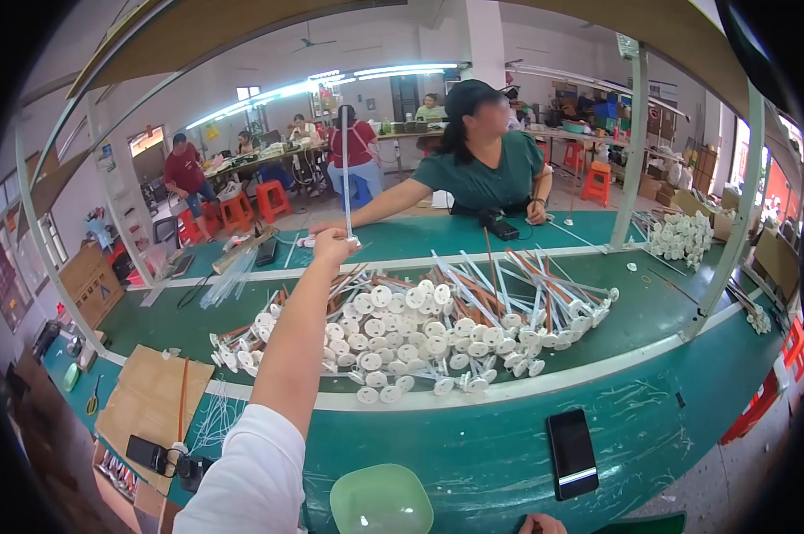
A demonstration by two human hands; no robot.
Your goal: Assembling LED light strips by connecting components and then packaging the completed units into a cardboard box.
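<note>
My left arm reaches out over the bench, and my left hand [333,248] is closed around the lower end of a thin white rod [347,169]. The rod stands upright, with a small white end piece beside my fingers. Beneath my forearm lies a big heap of rods with white round disc ends [402,334], their stems white and brown. At the lower edge, only part of my right hand [544,525] shows, its fingers curled; what they hold, if anything, is hidden. Nearest to it are a black smartphone [572,454] and a light green plastic dish [381,500].
Across the bench, a person in a green top [482,160] stretches an arm toward my left hand. Metal posts [634,151] frame the bench. Cardboard [153,400], a black device [146,453] and scissors [92,405] lie left; another white bundle [681,238] lies far right.
</note>
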